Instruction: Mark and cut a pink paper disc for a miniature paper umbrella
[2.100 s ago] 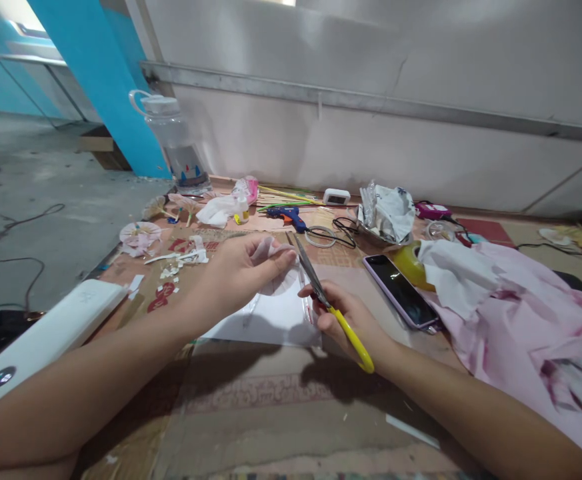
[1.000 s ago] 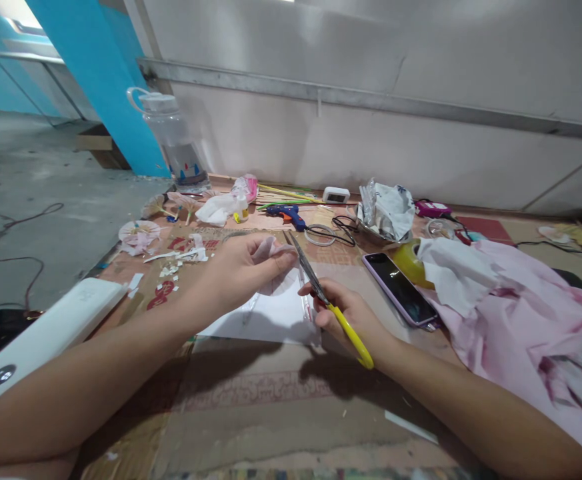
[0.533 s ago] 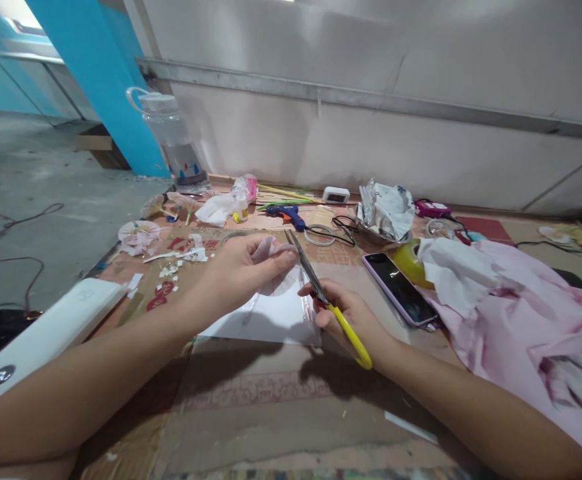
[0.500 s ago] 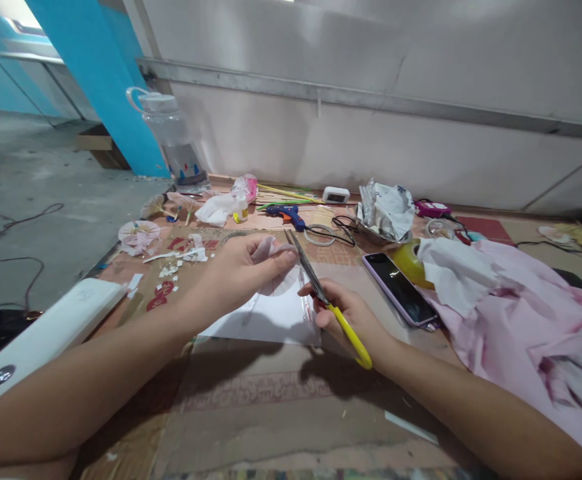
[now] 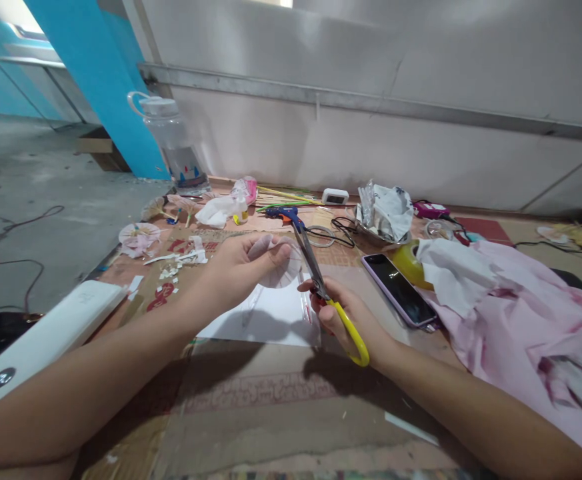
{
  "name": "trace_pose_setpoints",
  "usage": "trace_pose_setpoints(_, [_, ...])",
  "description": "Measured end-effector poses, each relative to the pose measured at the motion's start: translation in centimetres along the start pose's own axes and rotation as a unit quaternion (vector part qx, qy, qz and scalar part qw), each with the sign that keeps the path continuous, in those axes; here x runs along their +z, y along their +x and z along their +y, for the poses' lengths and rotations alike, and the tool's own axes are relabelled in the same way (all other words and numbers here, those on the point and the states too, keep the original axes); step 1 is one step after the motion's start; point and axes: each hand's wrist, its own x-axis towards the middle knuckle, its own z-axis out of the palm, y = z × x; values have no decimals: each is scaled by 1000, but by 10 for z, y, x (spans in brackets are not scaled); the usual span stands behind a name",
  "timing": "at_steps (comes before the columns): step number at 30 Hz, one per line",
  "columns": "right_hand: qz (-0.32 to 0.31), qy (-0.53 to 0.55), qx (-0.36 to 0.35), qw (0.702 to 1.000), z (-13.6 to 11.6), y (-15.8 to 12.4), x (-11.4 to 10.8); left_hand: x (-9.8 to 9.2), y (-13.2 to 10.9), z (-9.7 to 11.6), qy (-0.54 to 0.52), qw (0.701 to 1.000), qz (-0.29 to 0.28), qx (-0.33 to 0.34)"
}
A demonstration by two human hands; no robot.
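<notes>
Between thumb and fingers, my left hand point(image 5: 243, 273) pinches a thin, pale round piece of sheer fabric point(image 5: 287, 270) with fine lines across it. My right hand point(image 5: 345, 310) is closed around yellow-handled scissors point(image 5: 348, 330). Their blades point up and away, close beside the right edge of the fabric; whether they touch it I cannot tell. Below both hands lies a white sheet of paper point(image 5: 275, 323) with a clear pen-like stick point(image 5: 305, 307) on it. My fingers hide part of the fabric.
A phone point(image 5: 399, 290) lies right of the paper, near yellow tape point(image 5: 411, 263) and pink cloth point(image 5: 531, 320). Behind are a blue glue gun point(image 5: 288, 215) and a bowl of scraps point(image 5: 385, 237). A long white device point(image 5: 45, 337) and paper snippets point(image 5: 169, 270) lie left.
The fabric, bunched up before, now shows flatter and rounder beside the blades. My left hand has shifted slightly; the scissors have barely moved.
</notes>
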Motion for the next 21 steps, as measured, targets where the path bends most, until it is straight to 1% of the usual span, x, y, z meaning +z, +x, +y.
trace_pose_setpoints(4, [3, 14, -9, 1000, 7, 2, 0, -1, 3, 2, 7, 1000, 18, 19])
trace_pose_setpoints(8, [11, 18, -16, 1000, 9, 3, 0, -3, 4, 0, 15, 999, 34, 18])
trace_pose_setpoints(11, [20, 13, -6, 1000, 3, 3, 0, -2, 4, 0, 5, 1000, 25, 16])
trace_pose_setpoints(15, [38, -12, 3, 999, -4, 3, 2, 1, 5, -2, -24, 1000, -7, -5])
trace_pose_setpoints(19, [48, 16, 10, 999, -3, 5, 5, 4, 4, -9, -50, 999, -3, -7])
trace_pose_setpoints(21, [62, 32, -1, 998, -2, 7, 5, 7, 3, -13, -47, 999, -2, -25])
